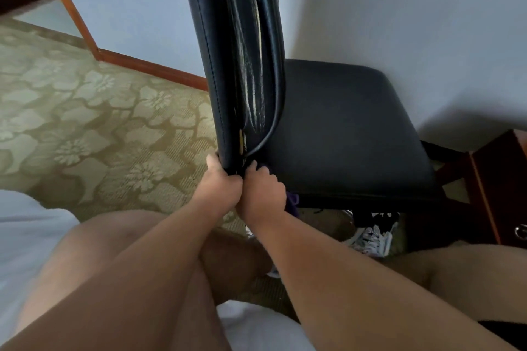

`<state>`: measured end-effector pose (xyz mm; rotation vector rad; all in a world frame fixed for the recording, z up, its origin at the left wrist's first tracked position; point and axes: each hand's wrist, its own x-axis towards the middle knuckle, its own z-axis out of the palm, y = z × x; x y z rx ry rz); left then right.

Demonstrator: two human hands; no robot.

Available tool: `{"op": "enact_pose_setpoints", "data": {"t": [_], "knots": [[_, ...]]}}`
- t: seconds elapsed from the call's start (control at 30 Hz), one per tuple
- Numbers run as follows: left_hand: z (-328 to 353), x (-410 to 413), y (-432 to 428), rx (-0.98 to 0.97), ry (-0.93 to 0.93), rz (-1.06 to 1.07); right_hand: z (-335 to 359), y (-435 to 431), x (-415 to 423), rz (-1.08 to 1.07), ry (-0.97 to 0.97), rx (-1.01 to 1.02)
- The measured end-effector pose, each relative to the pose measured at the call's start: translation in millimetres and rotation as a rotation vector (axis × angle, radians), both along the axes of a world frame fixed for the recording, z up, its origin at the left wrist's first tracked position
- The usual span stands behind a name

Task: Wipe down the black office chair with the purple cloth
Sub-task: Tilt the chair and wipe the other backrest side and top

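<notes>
The black chair (336, 128) stands side-on in front of me, its tall backrest (216, 51) rising at centre with worn pale streaks along its edge. My left hand (219, 185) grips the bottom corner of the backrest. Beside it, touching, my right hand (263, 194) is curled round the purple cloth (293, 204) at the joint between backrest and seat. Only small folds of the cloth show, under the hand and at the fingertips.
A white wall stands behind the chair. A wooden nightstand (496, 188) is close on the right. Shoes (370, 236) lie under the seat. Patterned green carpet (85, 122) spreads to the left. White bedding (25, 236) and my knees fill the foreground.
</notes>
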<state>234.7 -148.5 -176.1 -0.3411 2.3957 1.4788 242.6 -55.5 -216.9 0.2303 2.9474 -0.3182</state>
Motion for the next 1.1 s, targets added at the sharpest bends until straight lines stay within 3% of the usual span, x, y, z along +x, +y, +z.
{"op": "enact_pose_setpoints", "data": {"t": [0.2,0.4,0.53,0.73,0.83,0.9,1.1], "knots": [[0,-12,-11,-0.04,-0.019,0.017,0,25,-5,0.17,0.062,0.116],[-3,-9,-7,-0.099,0.019,0.008,-7,94,24,0.047,0.147,0.183],[1,-3,-2,-0.115,0.038,0.002,0,158,47,-0.158,0.127,0.119],[6,9,11,-0.111,0.029,0.029,23,242,50,-0.653,-0.094,-0.083],[5,14,16,-0.106,0.022,0.044,25,242,54,-0.762,-0.024,-0.18],[3,17,20,-0.114,0.006,0.031,21,231,59,-0.761,0.048,-0.251],[-4,30,28,-0.133,-0.036,0.0,11,157,53,-0.463,0.062,-0.245]]}}
